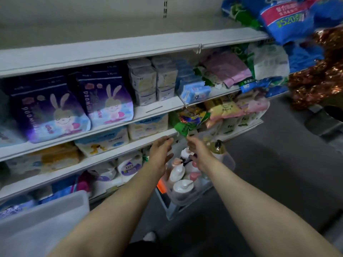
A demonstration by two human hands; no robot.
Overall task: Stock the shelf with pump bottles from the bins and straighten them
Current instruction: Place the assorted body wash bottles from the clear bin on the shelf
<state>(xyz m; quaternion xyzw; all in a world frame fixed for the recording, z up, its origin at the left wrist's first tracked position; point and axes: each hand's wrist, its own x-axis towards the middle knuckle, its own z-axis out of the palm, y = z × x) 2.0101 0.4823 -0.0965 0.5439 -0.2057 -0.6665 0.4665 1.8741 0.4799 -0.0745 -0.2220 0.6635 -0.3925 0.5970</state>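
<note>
Both bare forearms reach forward over a clear plastic bin (pixel 185 204) that stands on the dark floor (pixel 278 164) against the foot of the white metal shelving (pixel 115 153). The bin is translucent and rectangular, and it is packed with smooth, rounded pump bottles (pixel 181 187), white and pink, standing roughly upright with their long axes vertical and their pump heads pointing in mixed directions; one yellowish bottle with a dark cap (pixel 217 148) stands at the far right of the bin. The left hand (pixel 160 151) hovers by the shelf edge just above the bin, its fingers loosely spread and holding nothing. The right hand (pixel 196 147) is over the bottles with its fingers bent downward near a white bottle top; whether it grips anything cannot be told. A second, frosted bin (pixel 46 219) sits at lower left, its contents hidden. The shelves carry soft, glossy packs: purple rabbit-printed diaper bags (pixel 105 101), white wrapped tissue bundles (pixel 154 80), and a crinkled green packet (pixel 191 119) hanging over a shelf lip just above the hands.
</note>
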